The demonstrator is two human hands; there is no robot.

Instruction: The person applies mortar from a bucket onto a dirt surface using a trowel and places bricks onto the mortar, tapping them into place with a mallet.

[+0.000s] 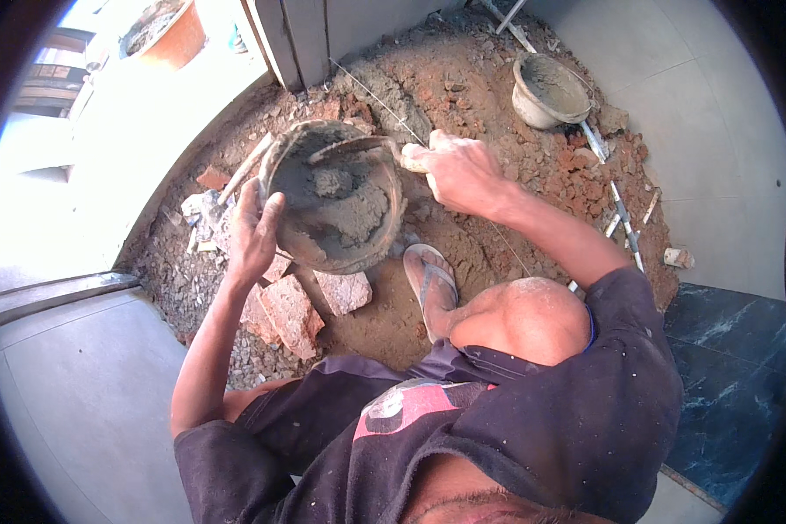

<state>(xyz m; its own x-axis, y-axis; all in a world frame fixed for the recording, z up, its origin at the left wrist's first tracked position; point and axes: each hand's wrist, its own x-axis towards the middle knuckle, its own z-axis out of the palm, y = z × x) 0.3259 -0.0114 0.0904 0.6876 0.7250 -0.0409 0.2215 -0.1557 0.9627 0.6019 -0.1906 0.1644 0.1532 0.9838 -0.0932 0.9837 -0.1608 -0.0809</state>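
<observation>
My left hand (255,229) grips the near left rim of a round, mortar-caked basin (330,255), its fingers over the outer side and the thumb at the edge. The basin is tilted, and wet grey mortar (358,210) with a lump in the middle lies in it. My right hand (461,171) is closed around the handle of a trowel (351,147). The trowel's blade reaches over the far right rim into the basin, smeared with mortar. Part of the blade merges with the mortar and cannot be made out.
Broken brick pieces (290,314) lie below the basin. A taut string (384,108) crosses the loose soil (463,79). A second mortar bucket (541,109) stands at the far right, near pipe pieces (625,223). An orange bucket (179,39) stands far left, and grey tiles border the soil.
</observation>
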